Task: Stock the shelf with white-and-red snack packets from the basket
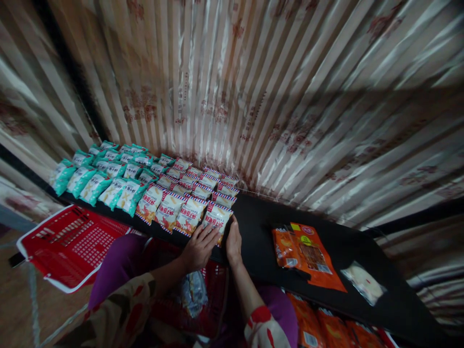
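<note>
My left hand lies flat with its fingers stretched over the lower part of a white snack bag with a red-and-blue striped edge. Upright beside that bag's right side is my right hand, its fingers extended and close together, touching or nearly touching the bag. This bag ends the front row of several matching snack bags on the black shelf. To their left stand rows of teal-and-white snack bags.
Orange snack packs and a clear packet with a pale round item lie on the black shelf. A red basket sits at lower left. More orange packs are below the shelf. Striped plastic sheeting hangs behind.
</note>
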Demonstrator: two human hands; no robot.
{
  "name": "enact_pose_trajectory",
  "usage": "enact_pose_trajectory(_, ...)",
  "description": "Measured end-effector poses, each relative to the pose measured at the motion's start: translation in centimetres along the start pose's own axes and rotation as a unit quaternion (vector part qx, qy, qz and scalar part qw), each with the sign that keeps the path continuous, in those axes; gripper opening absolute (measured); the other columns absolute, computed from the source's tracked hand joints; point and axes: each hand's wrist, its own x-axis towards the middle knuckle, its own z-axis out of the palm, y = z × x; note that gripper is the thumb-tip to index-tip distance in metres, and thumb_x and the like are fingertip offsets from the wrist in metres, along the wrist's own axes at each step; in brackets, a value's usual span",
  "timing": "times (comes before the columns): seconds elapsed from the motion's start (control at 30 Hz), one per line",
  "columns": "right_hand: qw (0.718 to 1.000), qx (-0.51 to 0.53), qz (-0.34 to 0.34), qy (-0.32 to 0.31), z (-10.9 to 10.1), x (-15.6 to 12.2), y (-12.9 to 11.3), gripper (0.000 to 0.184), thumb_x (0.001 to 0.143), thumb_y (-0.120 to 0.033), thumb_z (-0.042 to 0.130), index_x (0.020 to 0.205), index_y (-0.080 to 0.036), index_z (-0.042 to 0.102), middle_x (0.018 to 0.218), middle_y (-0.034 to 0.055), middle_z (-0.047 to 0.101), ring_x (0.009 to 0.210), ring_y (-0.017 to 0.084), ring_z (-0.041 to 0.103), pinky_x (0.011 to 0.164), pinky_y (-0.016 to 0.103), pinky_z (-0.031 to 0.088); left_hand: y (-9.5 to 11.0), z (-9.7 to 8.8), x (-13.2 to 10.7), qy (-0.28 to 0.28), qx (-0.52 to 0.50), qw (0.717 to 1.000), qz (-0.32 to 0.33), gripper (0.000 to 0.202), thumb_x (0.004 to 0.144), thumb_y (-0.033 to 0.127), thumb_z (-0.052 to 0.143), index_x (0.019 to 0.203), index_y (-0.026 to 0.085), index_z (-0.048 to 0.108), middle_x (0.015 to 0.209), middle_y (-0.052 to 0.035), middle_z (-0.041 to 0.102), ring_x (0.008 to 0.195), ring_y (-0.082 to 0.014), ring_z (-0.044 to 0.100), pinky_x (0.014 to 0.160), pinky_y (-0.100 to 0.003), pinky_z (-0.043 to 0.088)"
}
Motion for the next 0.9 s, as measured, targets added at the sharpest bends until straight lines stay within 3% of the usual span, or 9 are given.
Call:
enact_pose_trajectory(0.33, 0.999, -0.001, 0.031, -0.019, 0.3, 1.7, 0.6, 0.078, 0.083, -0.070, 0.022, 0.133, -0.015, 0.048, 0.139, 0.0081, 0.045, 0.132, 0.021, 0.036, 0.110, 0.033, 0.024, -0.2, 0.2, 0.6, -0.005, -0.001, 1.000, 0.003, 0.048, 0.088, 0.022, 0.039, 0.135, 0.014, 0.041, 0.144, -0.0071, 0.038, 0.137, -0.0266, 0.026, 0.108, -0.045, 0.026)
enact_pose_trajectory(0.9, 0.997, 0.057, 0.038, -0.025, 0.5, 4.4, 1.0, 0.076, 0.084, -0.068, 0.021, 0.134, -0.016, 0.046, 0.129, 0.0088, 0.057, 0.122, 0.021, 0.049, 0.104, 0.035, 0.034, -0.1, 0.9, 0.4, 0.025, 0.020, 0.999, 0.004, 0.047, 0.087, 0.018, 0.041, 0.133, 0.011, 0.041, 0.141, -0.0096, 0.043, 0.137, -0.0240, 0.026, 0.113, -0.043, 0.021)
